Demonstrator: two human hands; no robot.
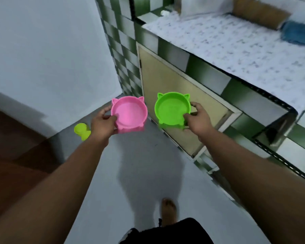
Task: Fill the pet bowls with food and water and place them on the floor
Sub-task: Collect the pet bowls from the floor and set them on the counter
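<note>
I hold two cat-shaped pet bowls out in front of me above the grey floor (pixel 144 173). My left hand (pixel 103 125) grips the left rim of the pink bowl (pixel 129 113), thumb inside the rim. The green bowl (pixel 172 107) is held by my right hand (pixel 197 118), which pinches its right rim with the thumb inside. Both bowls look level and their insides show no food or water. The two bowls are apart, side by side.
A counter (pixel 236 48) with a patterned top runs along the right, with a beige cabinet door (pixel 165 81) under it. A yellow-green plastic object (pixel 82 131) lies on the floor by the left wall. My bare foot (pixel 168 212) is below.
</note>
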